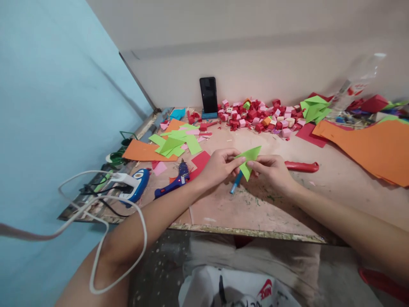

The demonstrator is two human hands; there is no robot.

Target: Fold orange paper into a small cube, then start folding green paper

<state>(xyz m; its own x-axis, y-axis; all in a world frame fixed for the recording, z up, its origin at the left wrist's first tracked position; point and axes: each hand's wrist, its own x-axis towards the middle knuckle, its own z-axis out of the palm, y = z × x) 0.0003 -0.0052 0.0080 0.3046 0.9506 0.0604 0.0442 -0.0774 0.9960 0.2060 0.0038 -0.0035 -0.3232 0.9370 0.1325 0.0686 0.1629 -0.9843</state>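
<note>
A folded piece of lime-green paper (248, 160) is held up over the table between my two hands. My left hand (223, 164) pinches its left side with thumb and fingers. On the other side, my right hand (271, 168) grips the lower right part. The paper has pointed corners at top right and bottom. Beneath it lies a blue pen-like stick (235, 183), partly covered by the paper and hands. A red-handled tool (302, 166) rests just beyond my right hand, its other end hidden. Red paper (201, 163) lies beside my left wrist.
A blue glue gun (174, 185) and a blue-white power strip (138, 187) with looping white cable lie left. Green and orange paper (140, 150) sits behind. Many small pink and red paper cubes (255, 117) line the back beside a phone (208, 94). Orange sheets (370, 149) lie right.
</note>
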